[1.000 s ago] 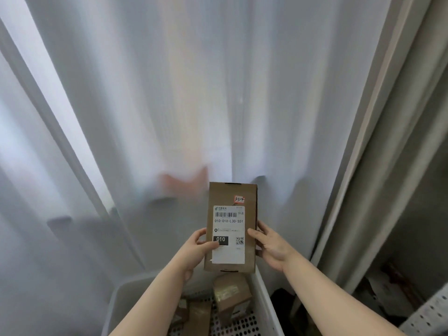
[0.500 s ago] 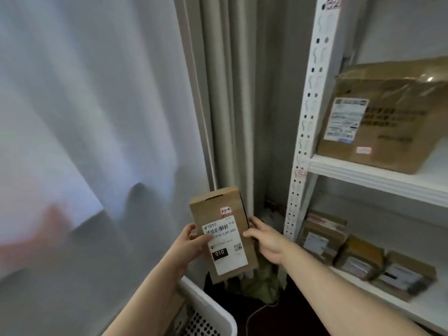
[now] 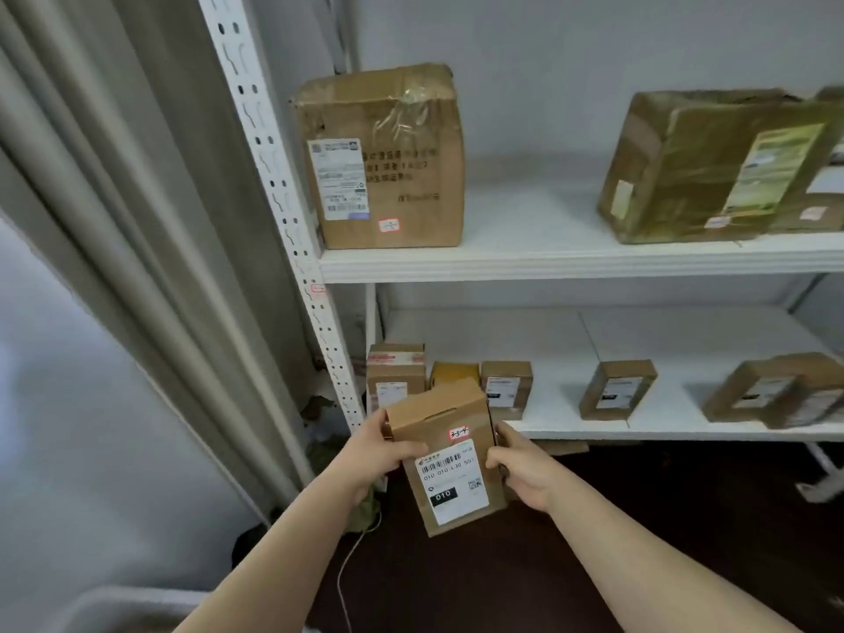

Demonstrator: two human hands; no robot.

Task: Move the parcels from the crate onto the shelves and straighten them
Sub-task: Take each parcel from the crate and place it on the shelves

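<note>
A flat brown parcel [image 3: 445,454] with a white label and a small red tag is held in front of the lower shelf [image 3: 685,432]. My left hand [image 3: 374,452] grips its upper left edge. My right hand [image 3: 518,463] grips its right edge. The parcel tilts slightly, label facing me. Behind it, several small brown parcels stand at the left end of the lower shelf, among them one at the far left [image 3: 395,374]. A corner of the white crate [image 3: 128,609] shows at the bottom left.
The upper shelf [image 3: 571,262] carries a large taped box [image 3: 383,157] on the left and another large box [image 3: 712,166] on the right. More small parcels [image 3: 617,389] stand further right on the lower shelf. A perforated white upright [image 3: 278,189] and grey curtains [image 3: 137,221] lie left.
The view has swung right from the curtain and crate to the shelves. Both hands have carried the parcel along, now in front of the lower shelf's left end.
</note>
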